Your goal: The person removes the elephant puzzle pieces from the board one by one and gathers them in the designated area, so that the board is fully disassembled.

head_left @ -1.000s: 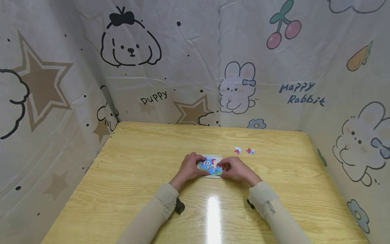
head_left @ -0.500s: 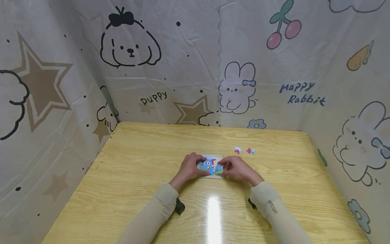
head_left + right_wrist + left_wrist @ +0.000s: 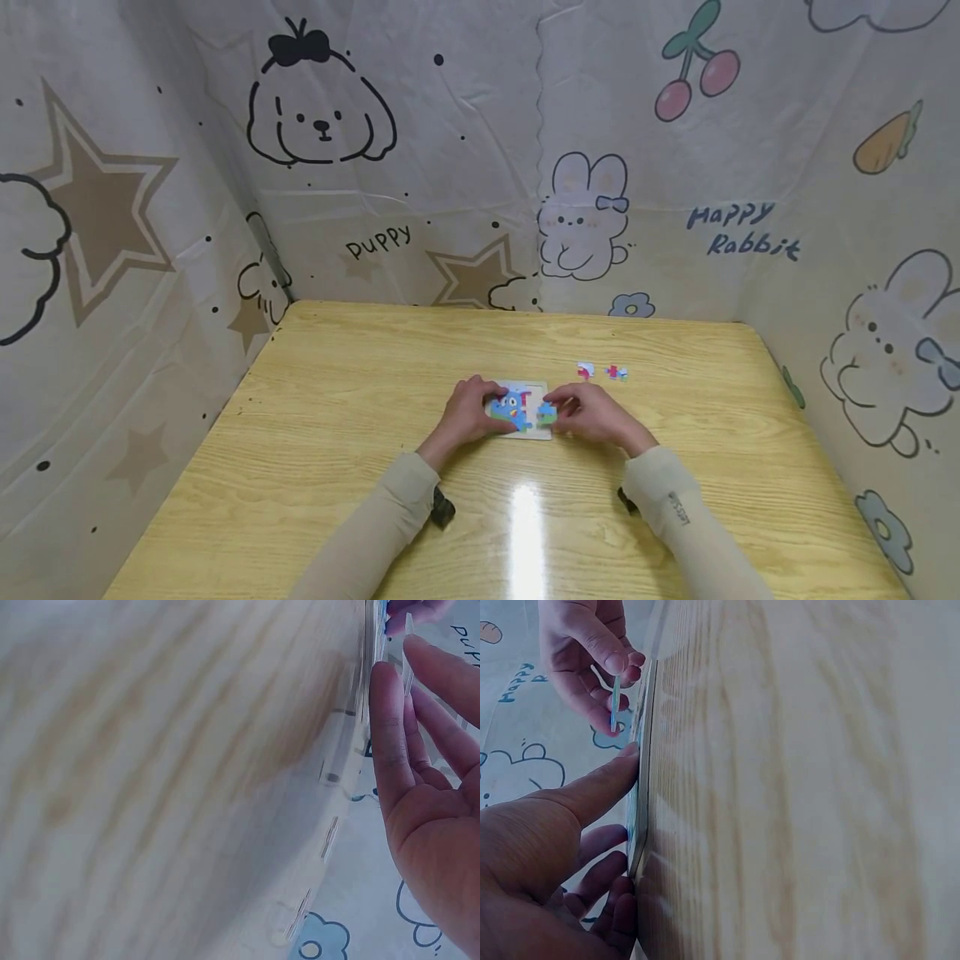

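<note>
A small jigsaw puzzle board (image 3: 534, 434) with a blue cartoon animal picture lies flat on the table. My left hand (image 3: 465, 414) holds its left side, thumb at the near edge and fingers at the far edge. Between thumb and fingers, my right hand (image 3: 596, 415) pinches a blue and green puzzle piece (image 3: 547, 412) over the board's right part. Seen from the left wrist, that puzzle piece (image 3: 615, 705) stands on edge, apart from the board (image 3: 640, 802). The right wrist view shows the thin puzzle piece (image 3: 408, 660) edge-on between the fingertips.
Two loose puzzle pieces, one pink and white (image 3: 586, 369) and one red and blue (image 3: 617, 372), lie beyond the right hand. The wooden table (image 3: 337, 400) is bordered by printed cloth walls (image 3: 465, 192) at the back and both sides.
My right hand has moved slightly right, lifting the blue and green puzzle piece away from the others and baring more of the board. My left hand has stayed in place.
</note>
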Demonstrator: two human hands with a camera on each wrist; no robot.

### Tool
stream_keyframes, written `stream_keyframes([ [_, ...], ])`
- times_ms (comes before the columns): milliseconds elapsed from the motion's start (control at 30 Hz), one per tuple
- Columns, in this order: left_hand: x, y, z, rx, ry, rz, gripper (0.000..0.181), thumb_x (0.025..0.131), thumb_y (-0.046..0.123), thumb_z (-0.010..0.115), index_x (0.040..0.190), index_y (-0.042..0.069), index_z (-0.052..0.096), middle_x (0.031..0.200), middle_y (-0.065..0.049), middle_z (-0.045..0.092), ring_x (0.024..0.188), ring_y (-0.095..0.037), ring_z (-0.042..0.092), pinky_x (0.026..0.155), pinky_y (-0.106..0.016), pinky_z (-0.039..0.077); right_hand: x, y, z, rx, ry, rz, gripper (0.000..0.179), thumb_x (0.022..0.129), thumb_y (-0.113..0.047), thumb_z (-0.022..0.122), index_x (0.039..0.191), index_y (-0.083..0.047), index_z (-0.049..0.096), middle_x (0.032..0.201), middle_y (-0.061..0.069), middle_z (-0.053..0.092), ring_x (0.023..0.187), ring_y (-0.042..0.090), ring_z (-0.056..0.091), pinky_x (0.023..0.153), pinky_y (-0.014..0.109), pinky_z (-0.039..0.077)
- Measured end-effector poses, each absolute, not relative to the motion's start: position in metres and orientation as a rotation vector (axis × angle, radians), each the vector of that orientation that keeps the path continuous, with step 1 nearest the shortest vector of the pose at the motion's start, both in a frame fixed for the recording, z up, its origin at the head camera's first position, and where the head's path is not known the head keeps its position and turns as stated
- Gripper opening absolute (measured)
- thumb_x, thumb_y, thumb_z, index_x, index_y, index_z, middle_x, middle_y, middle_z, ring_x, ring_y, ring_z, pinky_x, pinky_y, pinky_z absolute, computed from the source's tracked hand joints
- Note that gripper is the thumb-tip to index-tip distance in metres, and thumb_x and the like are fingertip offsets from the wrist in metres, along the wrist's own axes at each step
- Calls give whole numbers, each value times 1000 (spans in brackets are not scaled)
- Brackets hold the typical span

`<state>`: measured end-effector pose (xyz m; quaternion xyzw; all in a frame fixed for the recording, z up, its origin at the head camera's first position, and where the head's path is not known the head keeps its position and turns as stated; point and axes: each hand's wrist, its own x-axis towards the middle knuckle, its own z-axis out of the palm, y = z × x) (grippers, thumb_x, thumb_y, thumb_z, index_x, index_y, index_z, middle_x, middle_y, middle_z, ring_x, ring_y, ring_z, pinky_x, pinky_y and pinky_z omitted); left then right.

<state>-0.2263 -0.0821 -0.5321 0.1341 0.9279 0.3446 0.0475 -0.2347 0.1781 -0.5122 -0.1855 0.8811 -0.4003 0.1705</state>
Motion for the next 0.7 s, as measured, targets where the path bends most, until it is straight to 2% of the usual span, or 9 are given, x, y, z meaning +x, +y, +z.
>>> stream_keyframes([
  [433, -226, -83, -535, 414, 2841, 1050, 63, 72, 37, 96, 127, 13, 74, 101, -3, 59, 91, -20, 43, 83, -33, 39, -235, 204, -507, -439, 2538, -1153, 42, 89, -3, 78, 130, 0, 69, 107, 11, 70, 90, 19, 63, 76, 31, 55],
  [700, -225, -82, -533, 406, 2843, 1044, 63, 73, 36, 96, 127, 14, 74, 100, -4, 57, 91, -20, 43, 81, -32, 38, -242, 229, -505, -401, 2573, -1166, 44, 90, -1, 77, 132, 4, 67, 109, 16, 70, 91, 21, 66, 70, 26, 56],
])
